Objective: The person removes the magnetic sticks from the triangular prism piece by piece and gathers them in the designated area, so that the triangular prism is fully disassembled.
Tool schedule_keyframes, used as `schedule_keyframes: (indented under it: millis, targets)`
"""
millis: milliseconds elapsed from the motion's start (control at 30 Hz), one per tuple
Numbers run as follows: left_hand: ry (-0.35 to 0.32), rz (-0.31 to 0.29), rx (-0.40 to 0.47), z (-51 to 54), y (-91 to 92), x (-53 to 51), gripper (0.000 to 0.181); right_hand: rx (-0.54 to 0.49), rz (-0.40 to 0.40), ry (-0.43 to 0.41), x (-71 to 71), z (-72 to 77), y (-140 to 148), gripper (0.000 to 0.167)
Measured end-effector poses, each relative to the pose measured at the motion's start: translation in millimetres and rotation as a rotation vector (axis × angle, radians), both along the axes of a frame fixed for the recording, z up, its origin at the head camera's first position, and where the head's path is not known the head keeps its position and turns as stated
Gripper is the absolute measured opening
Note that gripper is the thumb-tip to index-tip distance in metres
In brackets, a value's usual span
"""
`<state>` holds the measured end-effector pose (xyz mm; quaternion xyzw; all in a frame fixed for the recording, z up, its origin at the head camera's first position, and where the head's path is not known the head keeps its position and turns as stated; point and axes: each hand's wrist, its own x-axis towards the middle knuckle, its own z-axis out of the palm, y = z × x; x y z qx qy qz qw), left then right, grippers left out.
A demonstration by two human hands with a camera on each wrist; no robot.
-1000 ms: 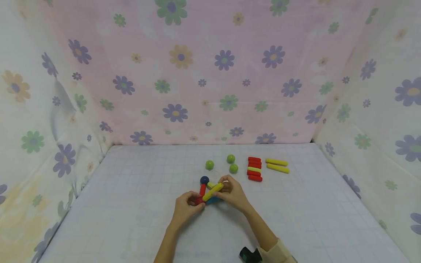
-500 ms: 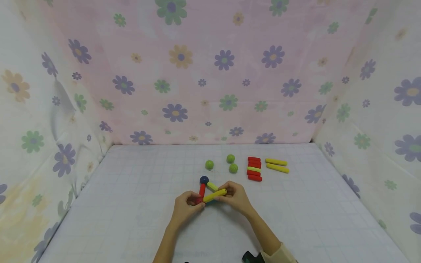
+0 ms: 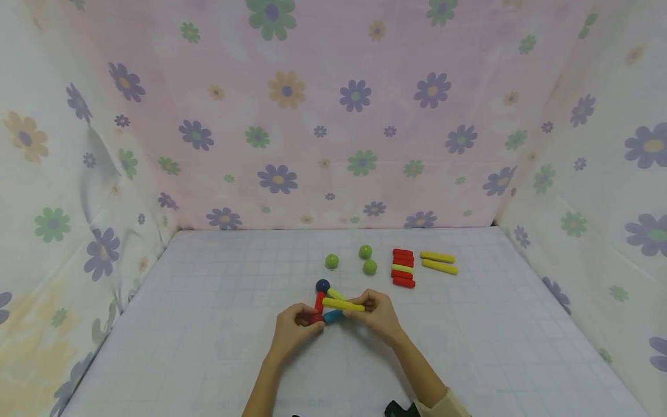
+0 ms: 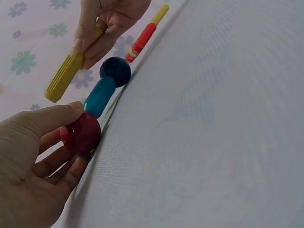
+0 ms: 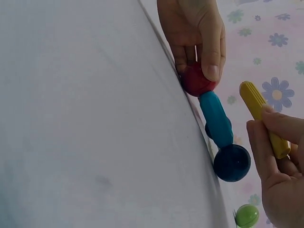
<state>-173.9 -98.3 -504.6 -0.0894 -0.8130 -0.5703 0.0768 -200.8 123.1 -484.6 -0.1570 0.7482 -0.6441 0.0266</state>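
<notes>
My left hand [image 3: 297, 327] holds a red ball [image 4: 83, 132] between thumb and fingers. The ball is a corner of a frame lying on the table. A blue stick [image 5: 216, 118] joins it to a dark blue ball [image 5: 232, 163] near my right hand. At the frame's far corner sits another dark blue ball [image 3: 323, 285], with a red stick [image 3: 319, 302] and a yellow-green stick [image 3: 336, 295] running from it. My right hand [image 3: 379, 313] pinches a ribbed yellow stick [image 4: 65, 77] by one end. Its free end hangs above the frame, apart from the red ball.
Several green balls, one of them [image 3: 332, 261] farthest left, lie beyond the frame. To their right is a row of short red sticks [image 3: 403, 282] with a yellow-green stick [image 3: 402, 269] among them. Two yellow sticks [image 3: 440, 266] lie beside that row.
The yellow stick's left end has come away from the red ball and risen, while its right end has swung down and right with my right hand. My left hand stays on the red ball.
</notes>
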Motion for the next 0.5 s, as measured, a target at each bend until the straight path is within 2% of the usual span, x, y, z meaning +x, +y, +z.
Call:
schedule_keyframes:
  millis: [67,267,500]
  targets:
    - [-0.004,-0.005,-0.011,1.2,-0.2,0.4,0.024,-0.007,-0.001,-0.001,-0.7,-0.4,0,0.023]
    - [-0.006,-0.011,-0.027,3.0,0.0,0.9,0.024,-0.016,0.063,0.024,-3.0,-0.1,2,0.024]
    - [-0.021,-0.005,-0.010,4.1,0.3,1.4,0.024,0.004,0.026,0.032,-7.0,3.7,19,0.024]
